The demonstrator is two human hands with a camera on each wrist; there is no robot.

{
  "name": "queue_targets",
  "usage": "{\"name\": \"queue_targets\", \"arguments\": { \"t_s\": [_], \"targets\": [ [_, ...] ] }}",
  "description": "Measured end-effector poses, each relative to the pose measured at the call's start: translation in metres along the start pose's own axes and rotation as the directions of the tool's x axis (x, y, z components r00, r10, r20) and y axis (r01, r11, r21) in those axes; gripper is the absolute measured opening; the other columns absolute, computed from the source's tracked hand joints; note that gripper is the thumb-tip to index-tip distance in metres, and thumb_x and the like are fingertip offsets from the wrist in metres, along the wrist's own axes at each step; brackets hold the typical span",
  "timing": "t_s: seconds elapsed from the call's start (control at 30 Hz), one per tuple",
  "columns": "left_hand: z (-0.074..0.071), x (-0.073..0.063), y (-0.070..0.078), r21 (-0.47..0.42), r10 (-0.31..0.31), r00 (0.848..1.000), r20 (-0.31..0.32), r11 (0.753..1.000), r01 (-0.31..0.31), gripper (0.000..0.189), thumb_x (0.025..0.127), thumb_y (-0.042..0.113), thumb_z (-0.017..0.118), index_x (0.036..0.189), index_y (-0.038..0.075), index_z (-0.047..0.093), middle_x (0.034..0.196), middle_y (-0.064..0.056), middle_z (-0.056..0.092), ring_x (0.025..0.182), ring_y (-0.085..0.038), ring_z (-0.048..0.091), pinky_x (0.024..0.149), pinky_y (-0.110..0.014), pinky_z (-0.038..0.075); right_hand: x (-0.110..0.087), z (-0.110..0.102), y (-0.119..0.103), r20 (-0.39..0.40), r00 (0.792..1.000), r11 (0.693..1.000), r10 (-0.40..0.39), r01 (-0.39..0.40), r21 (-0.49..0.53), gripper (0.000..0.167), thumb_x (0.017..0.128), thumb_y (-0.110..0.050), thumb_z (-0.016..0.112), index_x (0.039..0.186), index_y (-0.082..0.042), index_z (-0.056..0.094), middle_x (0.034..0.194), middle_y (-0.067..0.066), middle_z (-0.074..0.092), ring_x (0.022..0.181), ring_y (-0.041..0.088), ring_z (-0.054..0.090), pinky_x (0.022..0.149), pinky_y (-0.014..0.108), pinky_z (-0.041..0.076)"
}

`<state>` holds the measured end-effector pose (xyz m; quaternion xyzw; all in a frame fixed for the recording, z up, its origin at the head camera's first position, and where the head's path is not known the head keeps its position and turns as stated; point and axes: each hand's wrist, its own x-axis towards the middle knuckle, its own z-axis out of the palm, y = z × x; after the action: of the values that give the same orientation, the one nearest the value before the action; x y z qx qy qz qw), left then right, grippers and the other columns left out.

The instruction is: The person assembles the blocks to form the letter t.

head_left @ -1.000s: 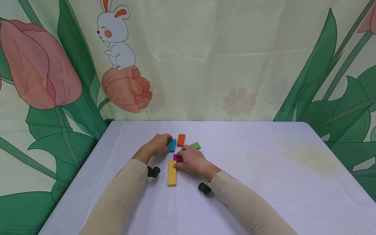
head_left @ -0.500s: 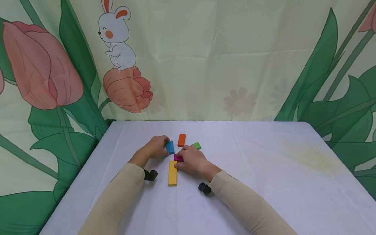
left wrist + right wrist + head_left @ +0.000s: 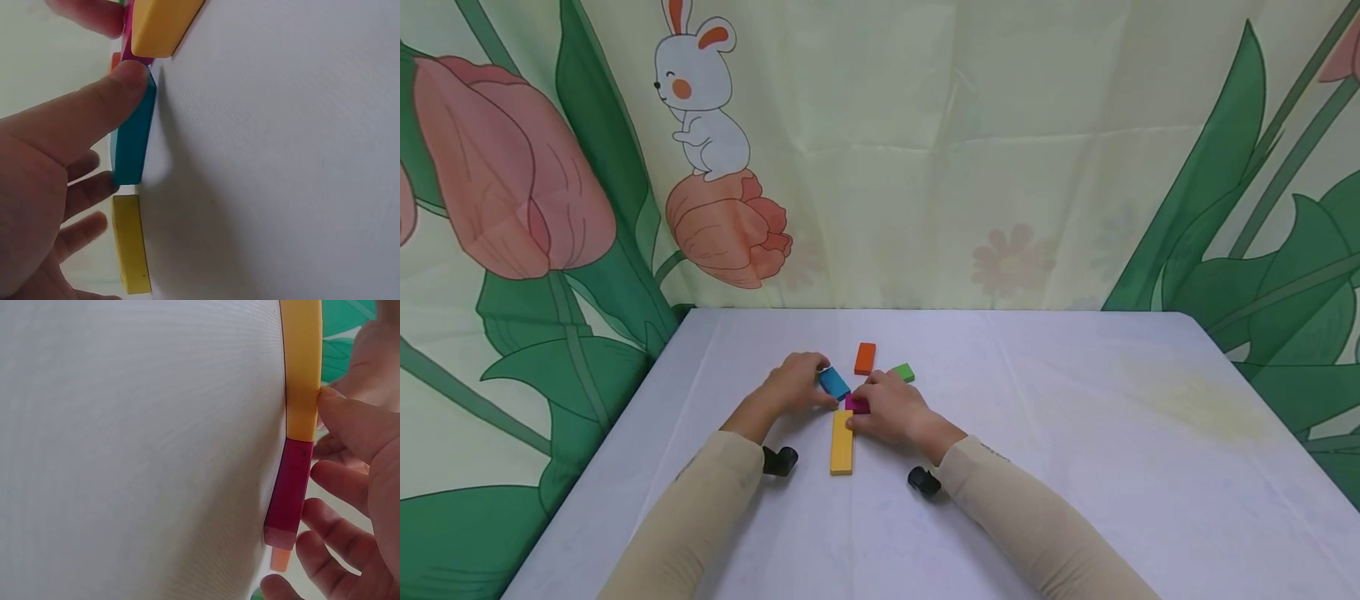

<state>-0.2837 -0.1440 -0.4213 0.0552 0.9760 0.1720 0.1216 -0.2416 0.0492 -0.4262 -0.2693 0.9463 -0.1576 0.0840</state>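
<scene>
White bench (image 3: 1075, 467), tulip-and-rabbit backdrop (image 3: 880, 167): two hands at work

Left hand (image 3: 793, 382) has its grip on the blue block (image 3: 834, 383), thumb at near end, fingers at far end; block sits angled just beside the magenta block (image 3: 857, 405). Right hand (image 3: 891, 408): grip loose, thumb touching long yellow block (image 3: 842, 446), fingertips at magenta. Small yellow block (image 3: 131, 244) beyond blue. Orange block (image 3: 865, 358) and green block (image 3: 905, 372) farther back.
</scene>
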Motion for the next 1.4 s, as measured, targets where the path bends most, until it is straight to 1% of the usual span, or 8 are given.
{"name": "queue_targets", "arguments": {
  "t_s": [0.13,0.23,0.33,0.63,0.9,1.1,1.33,1.4],
  "targets": [
    [0.0,-0.003,0.0,0.065,0.075,0.997,-0.012,0.995,-0.074,0.065,0.081,0.029,0.085,0.139,0.014,0.058,0.142,-0.012,0.053,0.134,-0.034,0.042,0.107,-0.061,0.036,0.001,0.001,0.0,0.001,1.0,1.0,0.004,-0.004,0.002,0.042,0.091,-0.046,0.071,0.12,-0.015,0.072,0.118,0.004,0.057,0.108,0.022,0.048,0.078,0.029,0.052],
    [0.0,-0.005,0.002,0.051,0.135,0.991,-0.011,0.99,-0.135,0.056,0.086,0.018,0.079,0.138,0.017,0.059,0.145,-0.012,0.051,0.139,-0.034,0.037,0.11,-0.06,0.033,0.001,0.001,0.0,-0.001,1.0,1.0,0.006,-0.006,0.001,0.041,0.091,-0.046,0.071,0.119,-0.015,0.072,0.117,0.004,0.057,0.108,0.022,0.049,0.08,0.03,0.052],
    [-0.001,-0.006,0.004,0.03,0.153,0.988,0.003,0.988,-0.153,0.046,0.09,0.012,0.073,0.135,0.017,0.062,0.144,-0.011,0.052,0.141,-0.034,0.034,0.112,-0.059,0.03,0.001,0.001,0.0,-0.002,1.0,1.0,0.007,-0.007,0.003,0.042,0.091,-0.046,0.072,0.118,-0.015,0.072,0.117,0.004,0.057,0.108,0.022,0.048,0.082,0.031,0.052],
    [0.002,-0.006,0.004,0.044,0.136,0.991,-0.002,0.99,-0.135,0.037,0.094,0.014,0.072,0.13,0.016,0.065,0.14,-0.01,0.056,0.139,-0.032,0.037,0.115,-0.056,0.025,0.001,0.0,0.0,-0.008,1.0,1.0,-0.002,0.002,0.007,0.041,0.091,-0.046,0.071,0.117,-0.015,0.072,0.119,0.004,0.057,0.107,0.022,0.048,0.081,0.032,0.052],
    [0.003,-0.005,0.002,0.066,0.112,0.994,-0.006,0.992,-0.112,0.039,0.092,0.013,0.074,0.129,0.015,0.064,0.132,-0.007,0.061,0.137,-0.031,0.038,0.116,-0.063,0.013,0.001,-0.001,-0.001,0.007,1.0,1.0,0.01,-0.01,0.006,0.043,0.09,-0.047,0.072,0.12,-0.015,0.071,0.118,0.004,0.057,0.108,0.022,0.048,0.079,0.03,0.052],
    [0.004,-0.003,0.0,0.074,0.103,0.995,0.0,0.992,-0.103,0.041,0.092,0.014,0.074,0.131,0.015,0.064,0.132,-0.006,0.061,0.137,-0.031,0.038,0.117,-0.063,0.011,0.002,0.0,-0.001,0.005,1.0,1.0,0.01,-0.01,0.005,0.043,0.09,-0.046,0.072,0.12,-0.015,0.071,0.117,0.003,0.057,0.108,0.021,0.048,0.079,0.031,0.052],
    [0.003,-0.002,-0.004,0.093,0.113,0.993,-0.031,0.99,-0.11,0.039,0.09,0.019,0.077,0.127,0.014,0.066,0.123,-0.006,0.064,0.131,-0.03,0.043,0.117,-0.059,0.014,0.001,0.001,0.0,0.009,1.0,1.0,0.021,-0.021,0.011,0.045,0.091,-0.047,0.072,0.123,-0.015,0.071,0.12,0.004,0.057,0.11,0.021,0.047,0.08,0.03,0.052],
    [0.002,-0.002,-0.005,0.096,0.11,0.993,-0.032,0.99,-0.107,0.039,0.09,0.019,0.077,0.127,0.013,0.066,0.121,-0.006,0.064,0.13,-0.031,0.043,0.117,-0.06,0.012,0.001,0.0,-0.001,0.008,1.0,1.0,0.017,-0.017,0.011,0.045,0.091,-0.046,0.071,0.122,-0.015,0.071,0.12,0.004,0.057,0.11,0.021,0.048,0.081,0.031,0.052]
  ]
}}
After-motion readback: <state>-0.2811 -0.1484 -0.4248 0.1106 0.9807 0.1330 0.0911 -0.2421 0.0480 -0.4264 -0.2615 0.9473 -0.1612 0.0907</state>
